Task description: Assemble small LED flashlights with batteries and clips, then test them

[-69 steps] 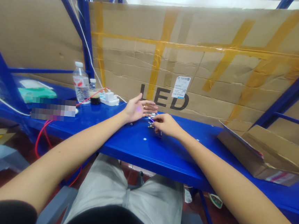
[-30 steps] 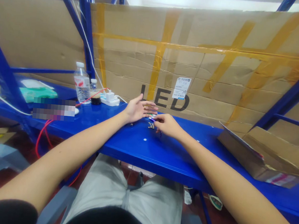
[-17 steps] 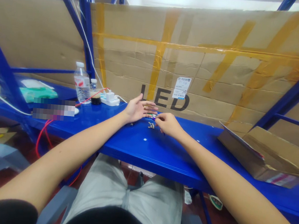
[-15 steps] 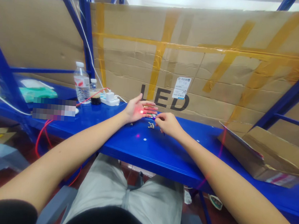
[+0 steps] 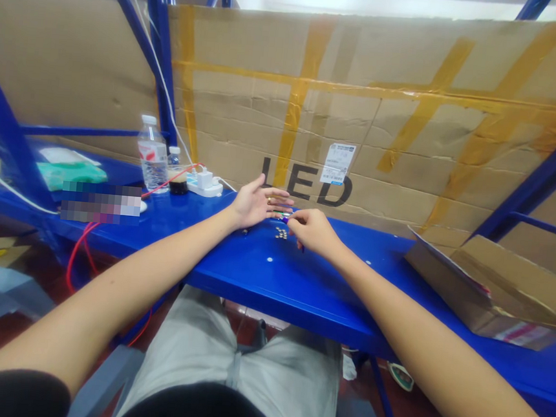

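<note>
The right hand (image 5: 311, 229) pinches a small metallic, pen-like gadget (image 5: 286, 216) between fingertips and thumb, its tip pointing toward the left hand; the item is too small to identify more closely. The left hand (image 5: 255, 202) lies flat and palm up with fingers spread, holding nothing, its fingertips just beside the gadget and a ring on one finger. Both hands rest over the blue metal shelf (image 5: 262, 272) that serves as a work surface. Just below the right hand's fingertips sits a small cluster of tiny metal pieces (image 5: 281, 234) on the shelf. To the left, near the back, stand a clear water bottle (image 5: 152, 156), a smaller dark-filled bottle (image 5: 178, 175) and a white power strip (image 5: 205, 182) with a plug in it, with a red cable (image 5: 80, 243) trailing down over the shelf edge. A large sheet of taped cardboard (image 5: 388, 114) printed with "LED" leans behind the hands. At the far right of the shelf lies an open cardboard box (image 5: 495, 286), well apart from the hands. The person sits with grey-trousered legs under the shelf.
</note>
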Motion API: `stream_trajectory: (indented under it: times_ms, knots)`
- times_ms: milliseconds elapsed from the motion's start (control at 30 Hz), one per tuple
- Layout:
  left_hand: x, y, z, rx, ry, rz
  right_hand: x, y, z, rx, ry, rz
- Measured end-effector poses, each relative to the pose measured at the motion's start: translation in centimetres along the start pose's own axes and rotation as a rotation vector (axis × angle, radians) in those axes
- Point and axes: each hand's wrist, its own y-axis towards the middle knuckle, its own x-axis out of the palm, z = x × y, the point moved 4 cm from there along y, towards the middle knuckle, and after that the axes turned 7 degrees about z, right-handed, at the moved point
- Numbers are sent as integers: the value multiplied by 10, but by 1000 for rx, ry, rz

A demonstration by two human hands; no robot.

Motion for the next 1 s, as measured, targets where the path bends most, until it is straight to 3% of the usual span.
stream_trajectory:
  times_ms: [633,867,1000]
  knots:
    - [-1,1,-1,24,94,-2,-1,4,5,9,6,12]
    - [-9,10,-11,156,638,110,-11,18,18,-47,-98,62]
    - [-8,12,-12,236,733,113,-11,21,24,-2,-3,-21]
